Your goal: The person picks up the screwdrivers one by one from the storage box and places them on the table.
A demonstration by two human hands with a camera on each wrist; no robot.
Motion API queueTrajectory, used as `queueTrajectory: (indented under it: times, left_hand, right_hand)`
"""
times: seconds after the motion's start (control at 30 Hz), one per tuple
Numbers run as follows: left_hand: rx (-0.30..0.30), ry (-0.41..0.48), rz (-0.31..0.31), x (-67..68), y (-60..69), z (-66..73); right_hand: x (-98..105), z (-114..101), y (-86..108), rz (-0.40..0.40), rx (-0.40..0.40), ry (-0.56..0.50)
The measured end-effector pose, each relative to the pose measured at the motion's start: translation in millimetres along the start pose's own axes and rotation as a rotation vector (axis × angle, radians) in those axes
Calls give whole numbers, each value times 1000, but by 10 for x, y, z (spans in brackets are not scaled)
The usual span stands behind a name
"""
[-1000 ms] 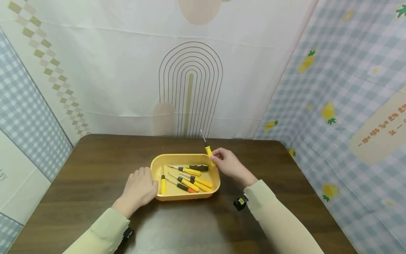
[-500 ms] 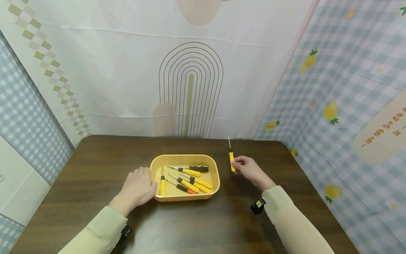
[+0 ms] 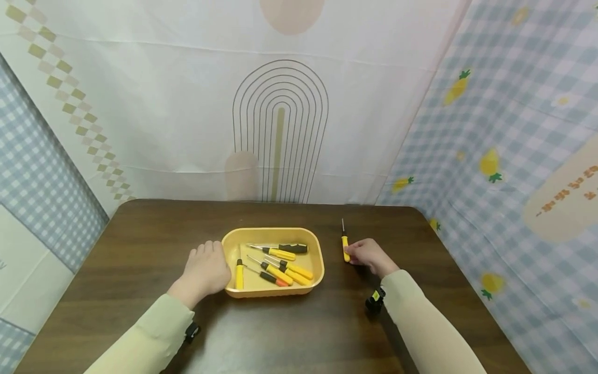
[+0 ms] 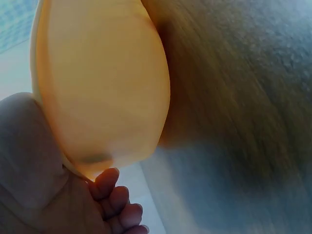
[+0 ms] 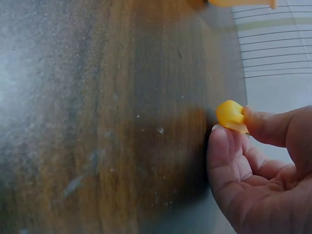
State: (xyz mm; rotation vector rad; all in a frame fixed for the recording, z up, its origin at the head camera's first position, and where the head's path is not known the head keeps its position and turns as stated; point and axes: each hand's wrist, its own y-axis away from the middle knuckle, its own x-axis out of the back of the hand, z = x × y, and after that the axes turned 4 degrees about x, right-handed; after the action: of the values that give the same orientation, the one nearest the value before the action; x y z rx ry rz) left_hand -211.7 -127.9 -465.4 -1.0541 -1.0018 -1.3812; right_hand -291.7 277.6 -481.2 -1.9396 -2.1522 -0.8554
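Observation:
A yellow plastic basket point(image 3: 271, 292) stands on the table with several screwdrivers in it, most with yellow handles. My left hand point(image 3: 205, 267) grips its left side; in the left wrist view the curled fingers point(image 4: 119, 197) sit at the basket's wall point(image 4: 107, 83). To the right of the basket, my right hand point(image 3: 371, 255) pinches a yellow-handled screwdriver point(image 3: 345, 246) near the handle's end, its shaft pointing away from me. In the right wrist view, the handle's yellow end point(image 5: 230, 114) shows between thumb and index finger. Whether this screwdriver touches the table is hard to tell.
The dark wooden table point(image 3: 280, 332) reaches back to a white printed cloth point(image 3: 187, 119). Blue checked cloth point(image 3: 467, 156) hangs along the right side. Inside the basket are a black-handled screwdriver point(image 3: 294, 248) and a black-and-red one point(image 3: 271, 278).
My right hand has carried the screwdriver from above the basket's right edge out to the right, then lowered it toward the table. The left hand stays at the basket.

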Motion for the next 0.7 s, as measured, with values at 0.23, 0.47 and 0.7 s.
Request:
queueTrajectory:
  times: [0.23,0.47,0.7]
  left_hand:
    - [16,-2,-9,4,20,15]
    - [13,17,8,-28,19,-29]
    - [10,1,9,-48,4,2]
  right_hand:
    - [-43,-60,-16,-9,-22,71]
    - [-29,-118,-31,-29,-76,103]
    - [18,-108,-29,-40,-97,99]
